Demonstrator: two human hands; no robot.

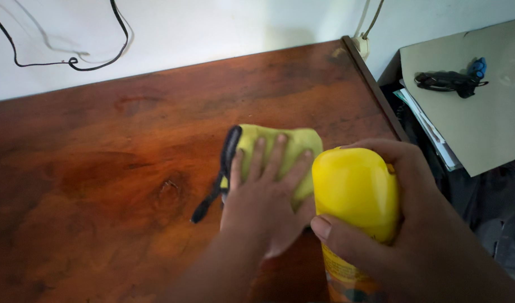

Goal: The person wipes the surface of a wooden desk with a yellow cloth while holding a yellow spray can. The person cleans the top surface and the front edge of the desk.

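Nearest the camera, the right hand (403, 224) wraps around a yellow spray can (356, 193) with a rounded yellow cap, its fingers curled behind the can and the thumb pressed across the front. The can stands upright above the near right part of the wooden table (100, 168). Just left of it, the left hand (266, 196) lies flat, fingers spread wide and pressing down on a yellow-green cloth (285, 146) that rests on the table. The cloth has a black edge and a black strap (218, 179) trailing off its left side across the wood. Past the table's right edge sits a grey board (471, 123) with a black and blue object (451, 80) on it. A black cable (72, 60) hangs on the white wall behind.
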